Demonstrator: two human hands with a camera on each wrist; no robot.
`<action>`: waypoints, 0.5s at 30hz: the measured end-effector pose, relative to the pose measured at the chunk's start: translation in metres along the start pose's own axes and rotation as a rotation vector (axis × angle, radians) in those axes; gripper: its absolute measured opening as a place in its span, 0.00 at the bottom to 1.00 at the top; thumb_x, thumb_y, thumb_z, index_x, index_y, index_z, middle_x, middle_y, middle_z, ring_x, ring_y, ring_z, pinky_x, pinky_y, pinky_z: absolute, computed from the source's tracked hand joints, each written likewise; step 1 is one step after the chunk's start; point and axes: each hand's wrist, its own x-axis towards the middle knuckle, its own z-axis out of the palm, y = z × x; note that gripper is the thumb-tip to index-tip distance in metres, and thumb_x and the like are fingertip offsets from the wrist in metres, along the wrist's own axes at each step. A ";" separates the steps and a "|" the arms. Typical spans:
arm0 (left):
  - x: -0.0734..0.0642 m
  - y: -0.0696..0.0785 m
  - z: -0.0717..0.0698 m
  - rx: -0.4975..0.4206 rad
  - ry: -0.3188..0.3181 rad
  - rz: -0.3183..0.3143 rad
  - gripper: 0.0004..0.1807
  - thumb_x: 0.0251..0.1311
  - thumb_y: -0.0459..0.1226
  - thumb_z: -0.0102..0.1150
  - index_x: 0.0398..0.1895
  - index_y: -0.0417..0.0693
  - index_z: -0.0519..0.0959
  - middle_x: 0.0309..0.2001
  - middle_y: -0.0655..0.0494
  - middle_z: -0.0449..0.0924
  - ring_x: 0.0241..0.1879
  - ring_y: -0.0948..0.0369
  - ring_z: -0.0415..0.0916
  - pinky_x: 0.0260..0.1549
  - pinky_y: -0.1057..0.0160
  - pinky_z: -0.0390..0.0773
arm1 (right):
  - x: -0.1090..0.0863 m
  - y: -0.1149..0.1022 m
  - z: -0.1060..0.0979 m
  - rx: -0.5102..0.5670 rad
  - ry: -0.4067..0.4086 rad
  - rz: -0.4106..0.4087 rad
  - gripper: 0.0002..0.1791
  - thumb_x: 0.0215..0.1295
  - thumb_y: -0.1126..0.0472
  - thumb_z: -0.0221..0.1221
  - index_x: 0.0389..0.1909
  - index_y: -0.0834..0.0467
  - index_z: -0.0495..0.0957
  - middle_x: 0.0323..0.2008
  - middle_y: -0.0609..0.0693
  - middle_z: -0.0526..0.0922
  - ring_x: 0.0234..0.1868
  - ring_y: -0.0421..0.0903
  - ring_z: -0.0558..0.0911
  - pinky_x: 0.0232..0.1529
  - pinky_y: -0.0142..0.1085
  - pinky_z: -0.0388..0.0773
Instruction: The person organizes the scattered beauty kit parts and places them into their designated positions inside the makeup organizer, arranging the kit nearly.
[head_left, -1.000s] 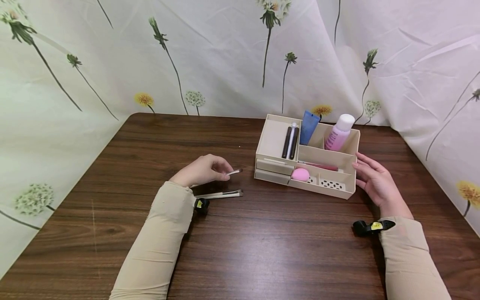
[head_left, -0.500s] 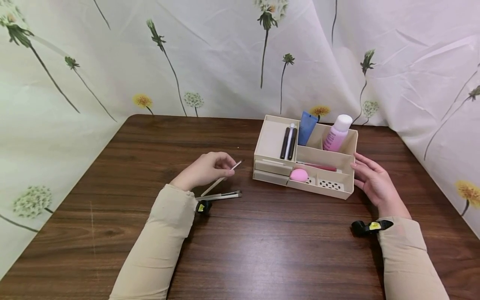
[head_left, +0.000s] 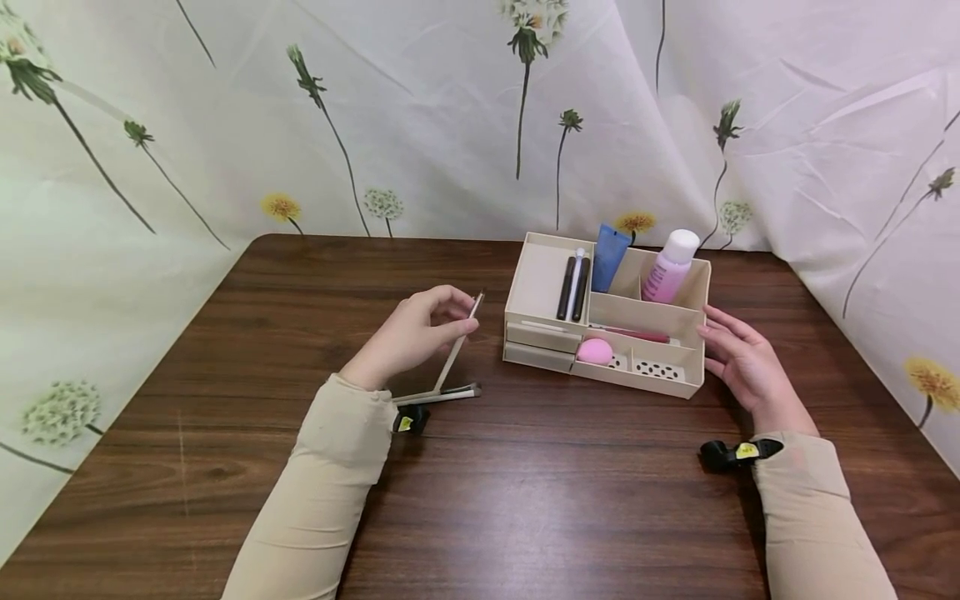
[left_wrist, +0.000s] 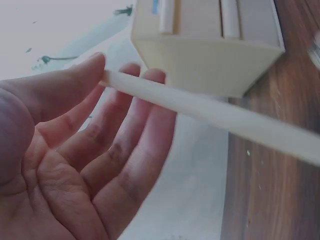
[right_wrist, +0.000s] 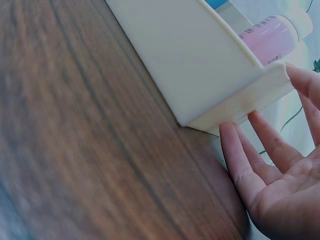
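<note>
Pinched between the thumb and fingers of my left hand (head_left: 408, 333) is a slim makeup brush (head_left: 453, 358) with a white handle, tilted with its dark tip up. In the left wrist view the brush handle (left_wrist: 200, 109) crosses in front of the fingers. Beneath that hand, more makeup brushes (head_left: 450, 394) lie on the table, their rear ends partly hidden by the wrist. A cream desktop organizer (head_left: 542, 279) stands to the right. My right hand (head_left: 753, 371) touches its right side with extended fingers; in the right wrist view the fingertips (right_wrist: 256, 117) meet the side wall.
Dark pens (head_left: 576, 287) lie on the organizer's upper left tray. Its compartments hold a blue tube (head_left: 611, 258), a pink bottle (head_left: 667, 271), a red-handled tool (head_left: 641, 335) and a pink makeup sponge (head_left: 596, 352). A floral curtain (head_left: 420, 108) hangs behind the wooden table (head_left: 562, 500).
My left hand has risen slightly and turned the brush from nearly level to steeply upright. The right hand stays at the organizer's side.
</note>
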 end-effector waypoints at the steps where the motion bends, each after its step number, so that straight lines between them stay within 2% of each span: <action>1: 0.000 0.002 0.001 -0.015 0.011 0.010 0.13 0.67 0.36 0.60 0.52 0.40 0.77 0.45 0.42 0.84 0.36 0.57 0.84 0.38 0.55 0.86 | 0.000 0.000 0.000 -0.001 0.000 0.000 0.19 0.73 0.70 0.51 0.49 0.47 0.84 0.43 0.42 0.88 0.45 0.37 0.86 0.40 0.33 0.83; 3: 0.000 0.006 0.002 -0.038 0.034 0.022 0.14 0.68 0.37 0.60 0.52 0.40 0.76 0.45 0.42 0.83 0.36 0.58 0.83 0.36 0.58 0.85 | 0.000 0.000 0.000 -0.003 0.002 0.001 0.18 0.73 0.70 0.52 0.49 0.47 0.84 0.44 0.41 0.88 0.45 0.37 0.86 0.40 0.33 0.83; 7: -0.001 0.013 0.004 -0.107 0.068 0.029 0.15 0.69 0.37 0.58 0.55 0.40 0.74 0.45 0.40 0.81 0.33 0.60 0.81 0.35 0.54 0.86 | 0.000 0.001 0.001 -0.005 0.002 0.000 0.18 0.72 0.70 0.52 0.50 0.47 0.84 0.46 0.41 0.87 0.45 0.37 0.86 0.40 0.33 0.84; 10: 0.001 0.018 0.005 -0.174 0.075 0.024 0.16 0.70 0.36 0.56 0.57 0.41 0.72 0.44 0.39 0.82 0.31 0.56 0.83 0.33 0.48 0.86 | 0.000 0.002 0.001 0.003 -0.005 -0.004 0.18 0.72 0.71 0.51 0.50 0.48 0.84 0.45 0.41 0.87 0.44 0.37 0.86 0.40 0.34 0.84; 15: 0.005 0.025 0.007 -0.239 0.075 0.012 0.17 0.72 0.37 0.54 0.60 0.43 0.70 0.42 0.39 0.83 0.33 0.47 0.84 0.30 0.45 0.85 | 0.001 0.002 -0.001 0.008 -0.015 -0.010 0.19 0.73 0.72 0.50 0.51 0.49 0.83 0.45 0.42 0.88 0.44 0.38 0.86 0.40 0.34 0.84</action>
